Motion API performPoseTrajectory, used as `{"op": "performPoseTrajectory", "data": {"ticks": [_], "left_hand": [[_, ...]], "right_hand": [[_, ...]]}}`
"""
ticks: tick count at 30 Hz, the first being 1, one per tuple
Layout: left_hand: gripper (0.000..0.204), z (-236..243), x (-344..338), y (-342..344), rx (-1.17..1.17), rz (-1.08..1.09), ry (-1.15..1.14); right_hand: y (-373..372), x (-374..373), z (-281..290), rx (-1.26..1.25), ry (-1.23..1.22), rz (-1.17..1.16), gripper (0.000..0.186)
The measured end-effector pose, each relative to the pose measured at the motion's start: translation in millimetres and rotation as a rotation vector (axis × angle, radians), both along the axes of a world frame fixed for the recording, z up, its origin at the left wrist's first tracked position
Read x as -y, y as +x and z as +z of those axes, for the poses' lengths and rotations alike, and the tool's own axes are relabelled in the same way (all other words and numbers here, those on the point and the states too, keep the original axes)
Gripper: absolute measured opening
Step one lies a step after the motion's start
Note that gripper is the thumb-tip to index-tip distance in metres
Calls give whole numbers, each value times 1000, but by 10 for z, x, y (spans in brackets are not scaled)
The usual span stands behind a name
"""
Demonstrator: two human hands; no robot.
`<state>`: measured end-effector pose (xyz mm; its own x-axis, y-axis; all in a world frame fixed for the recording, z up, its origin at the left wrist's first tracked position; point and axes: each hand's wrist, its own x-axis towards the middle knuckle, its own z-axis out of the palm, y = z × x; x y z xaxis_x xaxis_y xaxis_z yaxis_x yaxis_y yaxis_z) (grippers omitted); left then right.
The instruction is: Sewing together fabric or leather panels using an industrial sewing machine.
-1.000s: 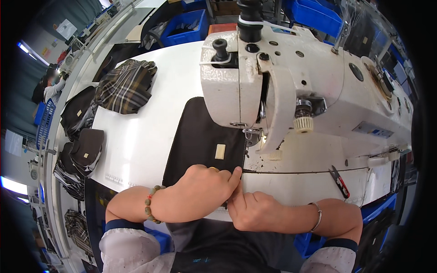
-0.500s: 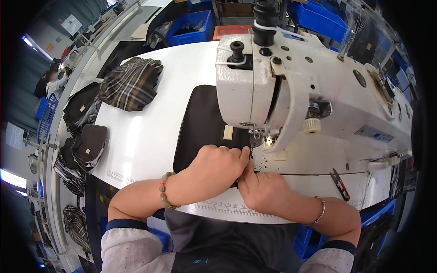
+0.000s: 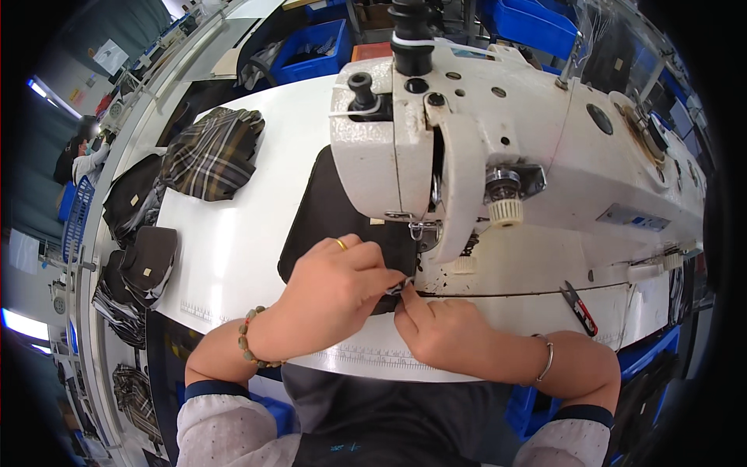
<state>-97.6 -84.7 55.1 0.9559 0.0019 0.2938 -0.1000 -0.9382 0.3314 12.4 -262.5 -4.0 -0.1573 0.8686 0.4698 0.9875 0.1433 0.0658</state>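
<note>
A dark brown fabric panel (image 3: 315,214) with rounded corners lies flat on the white table, its right side beside the presser foot (image 3: 424,229) of a white sewing machine (image 3: 459,148). A small beige label (image 3: 377,222) shows on it, partly behind the machine head. My left hand (image 3: 334,280) pinches the panel's near right edge, where a bit of grey-and-black lining is turned up. Against that same spot my right hand (image 3: 447,331) presses its closed thumb and finger, touching the left fingertips. Both hands sit just in front of the needle area.
Red-and-black thread snips (image 3: 580,311) lie on the right of the table. Bunched plaid fabric (image 3: 210,152) and stacked dark pieces (image 3: 148,261) are at the left. Blue bins (image 3: 315,54) stand behind. A ruler strip (image 3: 366,356) runs along the front edge. Another person sits far left.
My left hand has shifted left and lifted slightly, turning up the edge so lining shows. My right fingers have moved slightly left with it. The view has shifted a little, moving the machine left in the picture.
</note>
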Motion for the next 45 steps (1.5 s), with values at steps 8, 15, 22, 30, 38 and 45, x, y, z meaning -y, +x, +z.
{"op": "performPoseTrajectory", "data": {"ticks": [8, 15, 22, 30, 38, 45], "left_hand": [[28, -79, 62, -8, -140, -105, 148], [27, -96, 81, -24, -182, -101, 95], [26, -189, 22, 57, -146, -115, 130], [37, -313, -141, 257, -69, -52, 178], [50, -232, -294, 305, -197, -95, 74], [17, -321, -295, 298, -39, -26, -223]], "right_hand": [[-82, 79, 24, 14, 24, 14, 20], [-105, 92, -11, 3, -8, 10, 23], [-49, 63, -20, -2, 6, 3, 19], [121, -94, -60, -18, -7, -101, 20], [176, -127, -79, -77, 7, -87, 23], [182, -115, -75, -94, -13, -83, 25]]}}
